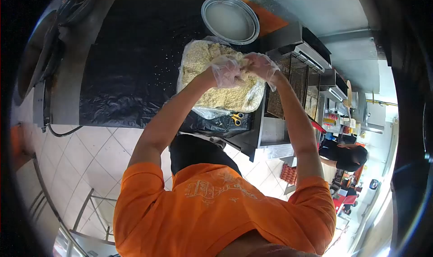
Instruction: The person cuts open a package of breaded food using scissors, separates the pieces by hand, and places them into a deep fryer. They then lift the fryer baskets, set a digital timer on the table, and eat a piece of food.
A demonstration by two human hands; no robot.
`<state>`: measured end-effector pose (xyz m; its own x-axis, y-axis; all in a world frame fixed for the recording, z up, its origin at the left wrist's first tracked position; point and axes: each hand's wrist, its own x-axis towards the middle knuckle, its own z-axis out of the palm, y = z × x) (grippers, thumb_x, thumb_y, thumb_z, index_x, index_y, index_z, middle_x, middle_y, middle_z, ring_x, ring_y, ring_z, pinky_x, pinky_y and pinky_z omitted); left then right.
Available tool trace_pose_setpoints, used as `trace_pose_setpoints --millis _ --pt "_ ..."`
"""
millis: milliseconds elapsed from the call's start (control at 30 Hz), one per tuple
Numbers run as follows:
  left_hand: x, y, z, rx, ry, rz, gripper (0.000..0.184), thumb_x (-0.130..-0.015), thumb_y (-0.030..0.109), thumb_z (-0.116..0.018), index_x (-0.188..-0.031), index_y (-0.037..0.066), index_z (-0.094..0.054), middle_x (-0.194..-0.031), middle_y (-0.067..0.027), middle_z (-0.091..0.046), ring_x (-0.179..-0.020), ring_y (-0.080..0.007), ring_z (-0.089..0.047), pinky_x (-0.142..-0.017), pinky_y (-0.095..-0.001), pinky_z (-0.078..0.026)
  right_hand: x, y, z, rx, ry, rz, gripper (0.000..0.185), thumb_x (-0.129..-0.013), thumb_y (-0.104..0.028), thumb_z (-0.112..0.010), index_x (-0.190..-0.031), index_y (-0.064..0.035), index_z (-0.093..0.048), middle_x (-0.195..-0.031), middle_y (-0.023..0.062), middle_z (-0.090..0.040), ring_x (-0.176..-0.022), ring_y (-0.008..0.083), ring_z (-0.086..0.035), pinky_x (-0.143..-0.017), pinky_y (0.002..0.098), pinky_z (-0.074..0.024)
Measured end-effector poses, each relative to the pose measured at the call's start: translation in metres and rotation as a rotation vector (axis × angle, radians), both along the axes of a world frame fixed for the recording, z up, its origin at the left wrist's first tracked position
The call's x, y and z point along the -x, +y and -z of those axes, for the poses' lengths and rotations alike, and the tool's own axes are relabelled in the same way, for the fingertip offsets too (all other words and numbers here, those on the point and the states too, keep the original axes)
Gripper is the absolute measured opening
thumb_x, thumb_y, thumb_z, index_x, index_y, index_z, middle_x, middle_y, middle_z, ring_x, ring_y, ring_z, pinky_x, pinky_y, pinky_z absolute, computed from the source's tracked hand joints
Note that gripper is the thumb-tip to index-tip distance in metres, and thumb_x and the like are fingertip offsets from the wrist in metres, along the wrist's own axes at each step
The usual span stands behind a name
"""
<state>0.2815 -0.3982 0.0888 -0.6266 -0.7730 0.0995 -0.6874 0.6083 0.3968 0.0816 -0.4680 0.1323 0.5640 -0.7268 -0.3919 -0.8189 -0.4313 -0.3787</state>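
Note:
A wide tray of pale yellow crumbs (234, 97), lined with clear plastic, sits on a black-covered table. Over its upper right part are both my hands, in clear plastic gloves. My left hand (227, 72) has its fingers bent down at the crumbs. Close beside it, my right hand (261, 67) is curled inward, its fingertips near those of my left hand. A crumb-coated piece seems to lie between them, too small to make out. Yellow-handled scissors (237, 118) rest at the tray's near edge.
A round metal bowl (204, 15) with pale contents stands beyond the tray. Wire fryer baskets (297, 83) and metal equipment are on the right. Loose crumbs dot the black sheet (131, 54). A person in dark clothes (345, 155) is farther off at the right.

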Motion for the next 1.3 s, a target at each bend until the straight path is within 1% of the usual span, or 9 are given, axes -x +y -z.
trace_pose_setpoints --millis 100,200,267,333,367,433,800,1033,1300 --pt "0.003 0.001 0.011 -0.085 0.073 -0.068 0.053 -0.085 0.061 -0.055 -0.111 0.018 -0.071 -0.115 -0.0075 -0.066 -0.110 -0.0273 -0.059 -0.098 -0.0410 -0.045 0.019 0.002 0.029 0.106 -0.193 0.098 0.036 -0.085 -0.019 -0.066 -0.117 -0.0036 -0.063 -0.106 0.0199 -0.068 -0.099 0.0332 -0.065 -0.089 0.0393 -0.0503" --pt "0.011 0.001 0.051 0.082 0.190 -0.096 0.054 -0.085 0.062 -0.057 -0.112 0.017 -0.070 -0.121 -0.0076 -0.063 -0.110 -0.0271 -0.060 -0.098 -0.0420 -0.045 0.059 -0.003 0.104 0.422 0.549 -0.299 0.040 -0.087 -0.014 -0.058 -0.127 -0.0117 -0.060 -0.109 0.0175 -0.066 -0.102 0.0356 -0.064 -0.096 0.0425 -0.0489" --pt "0.017 -0.009 0.098 0.202 0.202 -0.102 0.055 -0.085 0.060 -0.057 -0.115 0.016 -0.069 -0.124 -0.0074 -0.062 -0.111 -0.0269 -0.059 -0.098 -0.0420 -0.045 0.059 0.014 0.084 0.509 0.405 -0.263 0.042 -0.088 -0.016 -0.058 -0.130 -0.0143 -0.059 -0.114 0.0174 -0.064 -0.104 0.0355 -0.064 -0.096 0.0427 -0.0488" --pt "0.030 -0.017 0.149 -0.294 0.964 -0.089 0.057 -0.088 0.065 -0.049 -0.125 0.025 -0.066 -0.130 -0.0076 -0.061 -0.116 -0.0292 -0.059 -0.100 -0.0424 -0.045 0.051 0.019 0.066 0.347 0.485 -0.030 0.048 -0.090 -0.020 -0.058 -0.137 -0.0205 -0.052 -0.130 0.0163 -0.058 -0.112 0.0341 -0.060 -0.097 0.0423 -0.0488" --pt "0.019 -0.009 0.121 -0.297 0.963 -0.093 0.057 -0.088 0.065 -0.049 -0.125 0.025 -0.066 -0.130 -0.0076 -0.061 -0.116 -0.0292 -0.059 -0.100 -0.0424 -0.045 0.054 0.016 0.068 0.343 0.483 -0.033 0.048 -0.090 -0.020 -0.058 -0.137 -0.0205 -0.052 -0.130 0.0163 -0.058 -0.112 0.0341 -0.060 -0.097 0.0423 -0.0488" --pt "-0.011 0.015 0.032 -0.061 0.087 -0.145 0.055 -0.087 0.067 -0.049 -0.122 0.028 -0.067 -0.129 -0.0070 -0.062 -0.116 -0.0298 -0.058 -0.100 -0.0439 -0.044 0.065 0.017 0.070 0.535 0.388 -0.037 0.048 -0.091 -0.022 -0.059 -0.138 -0.0199 -0.051 -0.131 0.0149 -0.058 -0.114 0.0325 -0.060 -0.094 0.0417 -0.0506" --pt "-0.007 0.014 0.048 -0.030 0.096 -0.196 0.049 -0.087 0.063 -0.054 -0.115 0.027 -0.071 -0.123 -0.0054 -0.063 -0.106 -0.0294 -0.061 -0.090 -0.0466 -0.049 0.019 0.038 0.045 0.657 0.839 -0.024 0.027 -0.088 -0.023 -0.060 -0.101 -0.0020 -0.070 -0.103 0.0172 -0.068 -0.089 0.0273 -0.070 -0.073 0.0400 -0.0551" --pt "-0.009 0.016 0.051 0.090 0.230 -0.214 0.051 -0.084 0.061 -0.058 -0.103 0.016 -0.072 -0.100 -0.0120 -0.069 -0.094 -0.0317 -0.066 -0.085 -0.0462 -0.051 0.015 0.015 0.042 0.518 0.957 0.016 0.026 -0.088 -0.024 -0.060 -0.102 -0.0048 -0.072 -0.105 0.0138 -0.069 -0.097 0.0265 -0.070 -0.074 0.0365 -0.0560" --pt "-0.023 0.023 0.040 0.085 0.116 -0.142 0.045 -0.084 0.057 -0.056 -0.109 0.022 -0.072 -0.108 -0.0078 -0.066 -0.099 -0.0300 -0.063 -0.089 -0.0450 -0.048 0.045 0.004 0.030 0.484 0.695 0.107 0.041 -0.089 -0.041 -0.055 -0.106 -0.0081 -0.072 -0.109 0.0174 -0.070 -0.102 0.0337 -0.067 -0.088 0.0453 -0.0523"
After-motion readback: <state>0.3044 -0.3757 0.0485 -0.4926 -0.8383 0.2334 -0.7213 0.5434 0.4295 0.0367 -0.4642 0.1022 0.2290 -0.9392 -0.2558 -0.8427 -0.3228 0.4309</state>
